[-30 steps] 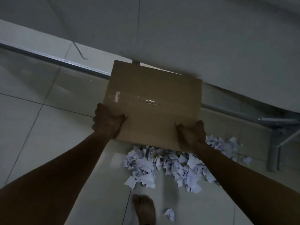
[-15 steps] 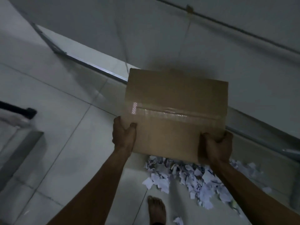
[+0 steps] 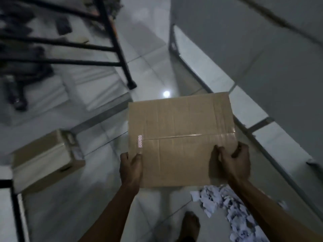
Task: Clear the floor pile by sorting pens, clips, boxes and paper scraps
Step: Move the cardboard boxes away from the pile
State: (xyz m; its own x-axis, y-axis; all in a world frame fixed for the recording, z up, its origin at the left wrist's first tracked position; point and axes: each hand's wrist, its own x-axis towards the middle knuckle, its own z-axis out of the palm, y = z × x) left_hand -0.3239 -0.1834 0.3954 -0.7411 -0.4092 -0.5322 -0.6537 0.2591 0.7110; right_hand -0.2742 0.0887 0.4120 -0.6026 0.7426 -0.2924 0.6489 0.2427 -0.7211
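At the far left a second box [image 3: 47, 159] sits on the floor [image 3: 57, 206], pale on top and brown at the sides, with a black metal frame [image 3: 111, 41] standing beyond it; the frame's contents are too blurred to name.

The left hand [image 3: 131, 166] grips the near left edge of the cardboard box [image 3: 178, 140], thumb on top by the small patterned label, the other fingers hidden underneath. The box is held off the floor, roughly level, its taped seam running across the top face. The right hand [image 3: 234, 163] holds the near right corner, fingers curled over the top and side. Below and to the right, the paper scraps [image 3: 225, 210] lie heaped on the tiles next to a bare foot [image 3: 190, 224], with a grey wall panel [image 3: 262, 58] rising behind.

The step looks like carrying the box away from the scrap heap, probably toward the other box. To do it well, the person should keep both grips firm and the box level, since only its near edge is supported and the far end could dip. Setting it down squarely beside the other box, clear of the frame's legs, would keep the sorted boxes together and leave the scraps free to gather.
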